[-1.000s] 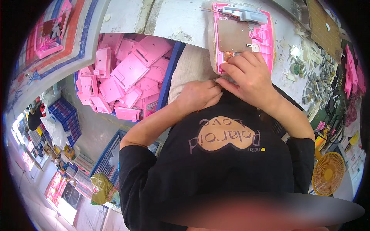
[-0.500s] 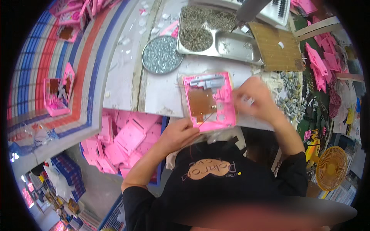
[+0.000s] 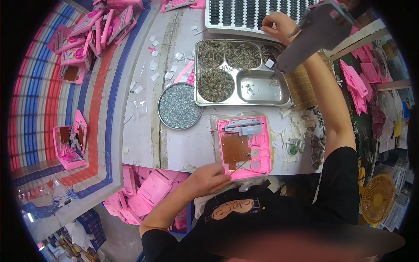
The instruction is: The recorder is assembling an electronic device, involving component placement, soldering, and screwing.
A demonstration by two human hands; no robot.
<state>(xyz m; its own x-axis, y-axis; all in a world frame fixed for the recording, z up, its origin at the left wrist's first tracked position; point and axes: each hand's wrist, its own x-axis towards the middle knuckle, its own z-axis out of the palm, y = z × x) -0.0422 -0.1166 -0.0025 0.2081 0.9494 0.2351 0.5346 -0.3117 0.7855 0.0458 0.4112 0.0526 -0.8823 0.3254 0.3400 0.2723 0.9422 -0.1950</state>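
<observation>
My left hand (image 3: pixel 211 178) grips the lower left corner of an open pink plastic case (image 3: pixel 228 132) that lies on clear film on the table. Inside the case are a brown board (image 3: pixel 236 150), a grey bar-shaped part (image 3: pixel 244 127) and thin wires. Far up, my right hand (image 3: pixel 279 26) is over a white tray (image 3: pixel 244 31) lined with rows of black parts. Its fingers are curled and drawn together at the tray's right half; whatever is between them is too small to make out.
A metal tray (image 3: pixel 286 104) of springs and a round tin (image 3: pixel 160 114) of small silvery pieces stand beyond the case. A grey tool (image 3: pixel 301 46) overhangs the tray. Small white and metal parts (image 3: pixel 321 146) lie at right. Pink shells (image 3: pixel 152 190) fill a bin below left.
My right hand has gone from beside the pink case up to the tray of black parts. The left hand stays at the case's corner. The whole view has shifted, showing more of the far table.
</observation>
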